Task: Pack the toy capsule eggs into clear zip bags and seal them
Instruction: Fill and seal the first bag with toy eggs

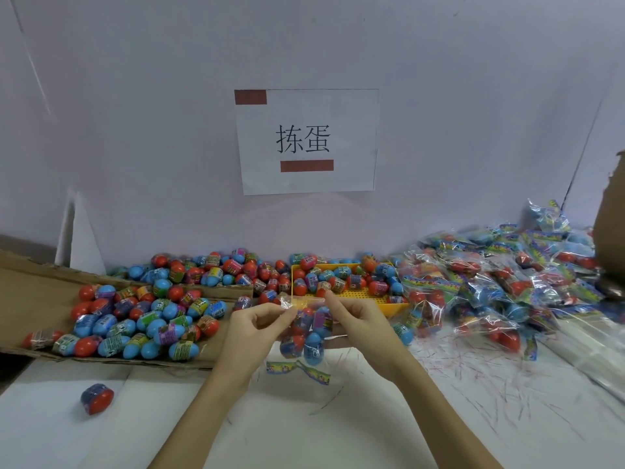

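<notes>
The capsule eggs (pixel 142 319) come in red and sky-blue halves, each banded with a multicoloured printed wrap in green, purple or yellow. The tray (pixel 375 294) is bright yellow with a dotted perforated floor. The clear zip bag (pixel 306 328) shows red and blue eggs through it. The packed bags (pixel 500 282) carry rainbow-printed header strips. The cardboard flat (pixel 30 292) is brown. The bench (pixel 338 428) is white with red scribbles. The paper sign (pixel 306 140) is white, with black characters and two brown-red tape strips.

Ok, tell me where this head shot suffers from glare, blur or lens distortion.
Head view: glare speckles the pile of sealed bags on the right; the clear bag pinched by the left hand and right hand is smeared; wide-angle bending curves the frame edges; lighting is soft, with faint shadows.
</notes>
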Tool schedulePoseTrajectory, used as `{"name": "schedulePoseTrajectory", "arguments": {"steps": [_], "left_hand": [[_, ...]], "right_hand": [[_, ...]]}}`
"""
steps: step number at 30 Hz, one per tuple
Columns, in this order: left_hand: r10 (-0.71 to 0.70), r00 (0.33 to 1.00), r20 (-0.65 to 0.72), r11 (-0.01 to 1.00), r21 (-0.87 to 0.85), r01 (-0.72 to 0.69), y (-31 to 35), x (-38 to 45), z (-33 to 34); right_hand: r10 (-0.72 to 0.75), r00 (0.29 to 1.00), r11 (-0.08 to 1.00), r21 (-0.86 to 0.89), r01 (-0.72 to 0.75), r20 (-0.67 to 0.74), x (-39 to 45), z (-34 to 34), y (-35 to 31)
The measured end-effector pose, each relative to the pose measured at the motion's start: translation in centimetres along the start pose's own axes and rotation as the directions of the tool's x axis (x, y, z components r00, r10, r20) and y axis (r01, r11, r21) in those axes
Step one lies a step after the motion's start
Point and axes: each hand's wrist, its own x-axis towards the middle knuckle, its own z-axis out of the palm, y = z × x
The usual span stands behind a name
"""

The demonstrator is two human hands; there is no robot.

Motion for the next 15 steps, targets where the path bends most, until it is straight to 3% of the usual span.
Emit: {"name": "schedulePoseTrajectory", "arguments": {"steps": [3,7,11,15], "left_hand": [[-0.085,0.996,-0.008,0.989,-0.124,0.084,0.3,0.0,-0.1],[-0.197,0.975,0.107,0.948,-0.233,0.217,0.4,0.1,-0.3],[-0.092,0.989,0.112,0.990,-0.094,0.103,0.6,0.0,-0.3],[0.016,1.000,0.025,0.999,0.046,-0.017,0.2,0.1,0.2]], "right_hand": [[0.003,0.999,0.998,-0.059,-0.001,0.035,0.0,-0.4,-0.2],[-0.010,0.998,0.995,-0.100,0.016,0.059,0.1,-1.4,0.0],[-0.005,0.995,0.996,-0.088,0.014,0.098,0.1,-1.8,-0.1],[-0.068,0.991,0.960,-0.262,0.096,0.115,0.3,-2.5,-0.1]]}}
